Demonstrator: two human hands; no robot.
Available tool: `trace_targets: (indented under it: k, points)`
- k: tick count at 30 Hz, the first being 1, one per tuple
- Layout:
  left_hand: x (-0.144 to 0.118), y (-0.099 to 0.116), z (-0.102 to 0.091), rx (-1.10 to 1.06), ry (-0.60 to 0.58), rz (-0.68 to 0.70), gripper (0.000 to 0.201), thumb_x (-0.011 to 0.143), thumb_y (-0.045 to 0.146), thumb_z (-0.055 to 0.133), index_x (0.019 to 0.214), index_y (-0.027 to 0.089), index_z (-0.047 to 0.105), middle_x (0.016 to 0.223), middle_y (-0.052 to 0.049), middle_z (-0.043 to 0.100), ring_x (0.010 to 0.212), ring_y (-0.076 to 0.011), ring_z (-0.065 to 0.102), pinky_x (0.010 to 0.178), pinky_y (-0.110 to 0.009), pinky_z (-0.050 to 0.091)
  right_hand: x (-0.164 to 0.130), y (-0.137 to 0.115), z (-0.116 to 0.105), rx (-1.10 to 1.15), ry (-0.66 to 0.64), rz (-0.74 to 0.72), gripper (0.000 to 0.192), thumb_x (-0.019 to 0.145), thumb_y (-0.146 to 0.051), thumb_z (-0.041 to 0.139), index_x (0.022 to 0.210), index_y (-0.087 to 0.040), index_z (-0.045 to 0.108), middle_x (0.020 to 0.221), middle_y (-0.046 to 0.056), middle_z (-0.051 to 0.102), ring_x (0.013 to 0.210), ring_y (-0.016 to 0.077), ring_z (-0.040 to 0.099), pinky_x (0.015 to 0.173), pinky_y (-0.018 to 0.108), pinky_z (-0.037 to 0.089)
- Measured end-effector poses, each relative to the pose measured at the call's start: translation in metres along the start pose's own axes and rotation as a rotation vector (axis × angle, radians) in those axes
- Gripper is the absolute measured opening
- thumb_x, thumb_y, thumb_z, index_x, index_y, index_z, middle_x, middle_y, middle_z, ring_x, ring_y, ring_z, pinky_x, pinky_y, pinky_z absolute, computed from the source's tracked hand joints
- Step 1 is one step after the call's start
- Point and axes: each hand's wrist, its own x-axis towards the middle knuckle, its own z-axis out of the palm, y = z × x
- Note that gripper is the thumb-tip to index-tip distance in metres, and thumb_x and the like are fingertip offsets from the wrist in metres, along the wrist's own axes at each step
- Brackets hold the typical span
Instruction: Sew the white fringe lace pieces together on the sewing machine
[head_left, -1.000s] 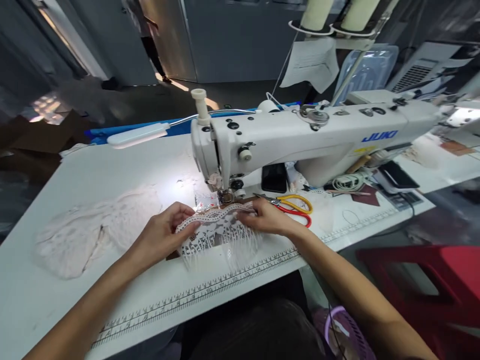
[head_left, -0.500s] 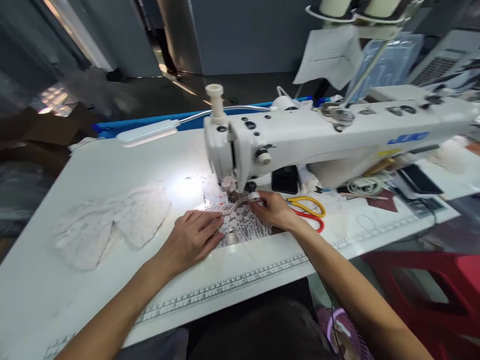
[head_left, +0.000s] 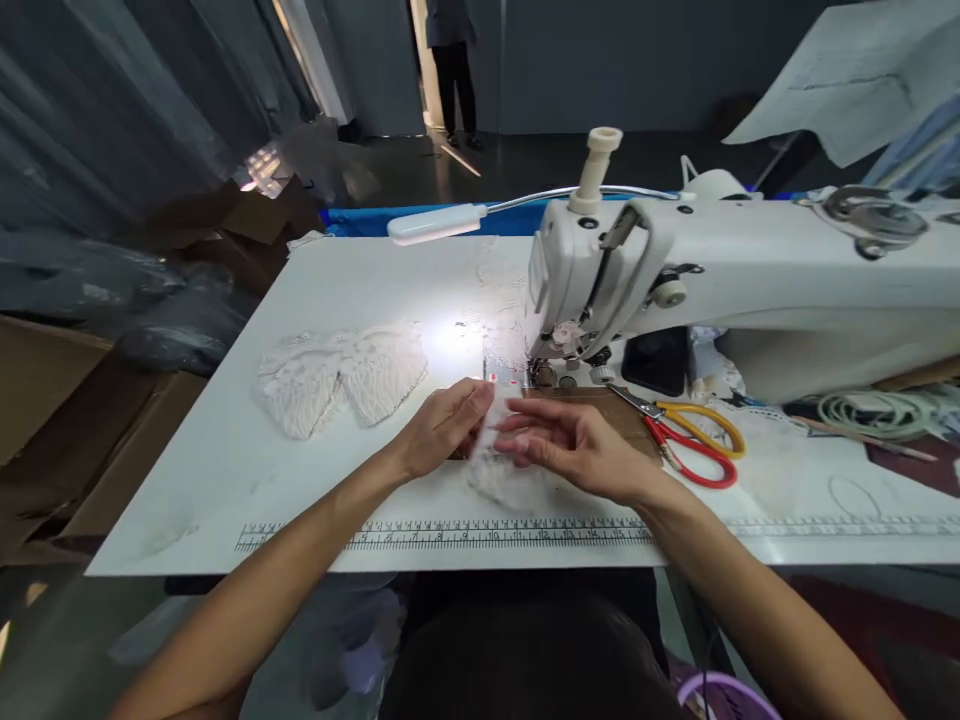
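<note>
In front of the sewing machine (head_left: 577, 290), my left hand (head_left: 446, 425) pinches a piece of white lace (head_left: 506, 482), which hangs blurred from it over the table. My right hand (head_left: 574, 445) is just right of the lace, its fingers stretched out and slightly apart toward it. Whether those fingertips touch the lace I cannot tell. Another lace piece (head_left: 337, 375), shaped like two joined cups, lies flat to the left. Some more lace (head_left: 502, 300) rests behind the needle area. Scissors (head_left: 694, 440) with one yellow and one red handle lie right of my right hand.
A printed ruler strip (head_left: 450, 535) runs along the front of the table (head_left: 217, 470). A lamp (head_left: 437, 225) lights the area left of the machine. Beneath the machine arm lies a dark phone (head_left: 656, 360). Cardboard boxes (head_left: 142, 450) stand left; a person (head_left: 452, 75) stands at the back.
The lace has come away from under the needle area toward me, held in my left hand. My right hand has left the machine and opened. The view has swung left.
</note>
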Motion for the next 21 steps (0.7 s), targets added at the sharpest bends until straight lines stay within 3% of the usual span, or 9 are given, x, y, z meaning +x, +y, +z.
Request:
trace_targets:
  k: [1,3,6,8,10,11,14,17,21]
  points:
    - [-0.001,0.001,-0.001,0.072,0.031,-0.018,0.064,0.093,0.069,0.043,0.125,0.016,0.057,0.108,-0.014,0.072,0.092,-0.0265,0.072,0.066,-0.033,0.059,-0.004,-0.004,0.001,-0.052,0.002,-0.057,0.05,0.084,-0.043,0.069,0.127,-0.02,0.06,0.113,0.009,0.069,0.092,0.0208,0.069,0.079,0.037,0.059]
    - [-0.001,0.002,-0.002,0.237,0.117,-0.067,0.07,0.08,0.07,0.063,0.128,0.02,0.057,0.125,-0.015,0.067,0.118,-0.0349,0.063,0.082,-0.04,0.059,-0.017,-0.009,-0.012,-0.318,0.148,-0.19,0.035,0.089,-0.037,0.063,0.121,-0.022,0.065,0.116,0.009,0.069,0.097,0.0216,0.067,0.086,0.039,0.056]
    - [0.001,-0.001,-0.004,0.323,0.099,-0.14,0.07,0.081,0.068,0.061,0.133,0.023,0.055,0.126,-0.014,0.067,0.127,-0.0372,0.057,0.083,-0.043,0.059,-0.056,-0.007,-0.064,-0.776,0.572,-0.305,0.023,0.092,-0.033,0.055,0.105,-0.024,0.072,0.102,0.008,0.072,0.096,0.0247,0.066,0.087,0.042,0.053]
    - [0.003,-0.006,-0.004,0.343,0.09,-0.145,0.07,0.08,0.07,0.059,0.133,0.023,0.056,0.126,-0.014,0.067,0.126,-0.0376,0.057,0.081,-0.042,0.06,-0.092,0.001,-0.106,-0.938,0.882,-0.25,0.026,0.091,-0.037,0.052,0.1,-0.023,0.072,0.1,0.01,0.071,0.093,0.0268,0.066,0.084,0.044,0.053]
    - [0.005,-0.01,-0.003,0.356,0.099,-0.14,0.071,0.078,0.072,0.059,0.131,0.024,0.058,0.126,-0.013,0.067,0.126,-0.0383,0.057,0.081,-0.042,0.06,-0.125,0.012,-0.139,-1.086,1.083,-0.058,0.032,0.089,-0.041,0.049,0.101,-0.021,0.071,0.102,0.013,0.07,0.094,0.0292,0.065,0.082,0.046,0.052]
    - [0.006,-0.011,-0.001,0.358,0.11,-0.14,0.071,0.078,0.073,0.058,0.13,0.025,0.058,0.127,-0.013,0.067,0.126,-0.0383,0.057,0.082,-0.043,0.059,-0.138,0.019,-0.152,-1.136,1.125,0.054,0.034,0.088,-0.044,0.048,0.101,-0.021,0.07,0.103,0.013,0.07,0.093,0.0296,0.064,0.081,0.046,0.051]
    - [0.005,-0.011,0.001,0.346,0.147,-0.152,0.067,0.08,0.072,0.057,0.131,0.028,0.058,0.13,-0.011,0.065,0.127,-0.0375,0.056,0.091,-0.048,0.056,-0.159,0.038,-0.168,-1.144,1.154,0.146,0.037,0.081,-0.052,0.055,0.088,-0.018,0.069,0.091,0.015,0.068,0.084,0.0312,0.063,0.073,0.045,0.05]
    - [0.006,-0.01,0.0,0.325,0.133,-0.178,0.067,0.081,0.07,0.059,0.132,0.027,0.058,0.134,-0.011,0.062,0.124,-0.0368,0.058,0.096,-0.051,0.053,-0.162,0.047,-0.167,-1.115,1.145,0.126,0.032,0.082,-0.051,0.053,0.079,-0.021,0.063,0.083,0.012,0.067,0.08,0.0281,0.062,0.072,0.041,0.049]
    - [0.009,-0.013,-0.005,0.295,0.091,-0.182,0.07,0.079,0.07,0.063,0.132,0.025,0.058,0.133,-0.011,0.063,0.118,-0.0352,0.063,0.093,-0.047,0.056,-0.168,0.043,-0.174,-1.067,1.228,0.097,0.032,0.089,-0.048,0.042,0.084,-0.02,0.057,0.079,0.009,0.067,0.068,0.0222,0.062,0.064,0.035,0.048]
